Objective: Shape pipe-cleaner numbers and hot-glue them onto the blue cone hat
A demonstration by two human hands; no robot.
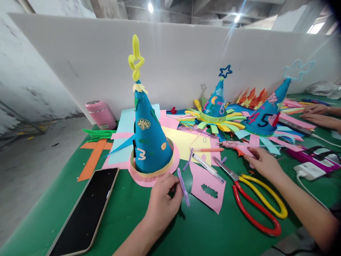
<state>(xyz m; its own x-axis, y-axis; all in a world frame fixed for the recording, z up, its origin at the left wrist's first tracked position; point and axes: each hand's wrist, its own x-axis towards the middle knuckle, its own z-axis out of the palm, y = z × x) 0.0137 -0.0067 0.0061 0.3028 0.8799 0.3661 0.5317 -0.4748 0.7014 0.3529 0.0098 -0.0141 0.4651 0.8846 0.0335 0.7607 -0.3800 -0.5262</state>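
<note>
Left hand [162, 202] pinched a purple pipe cleaner [183, 186] beside the blue cone hat [149, 142]; right hand [262, 161] lay loosely open on the pink glue gun [234, 145], seemingly for gluing.

Matt paper cone hat [149, 142], fuzzy purple pipe cleaner [183, 186], glossy plastic scissor handles [258, 204], glassy phone [85, 209], matt green table [202, 231].

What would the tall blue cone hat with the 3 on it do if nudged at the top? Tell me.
The cone hat looks like thin paper, so probably light and easily dented. It is tall, with a yellow pipe cleaner on its tip, so a high nudge might tip it, though the wide pink brim should steady it somewhat.
</note>
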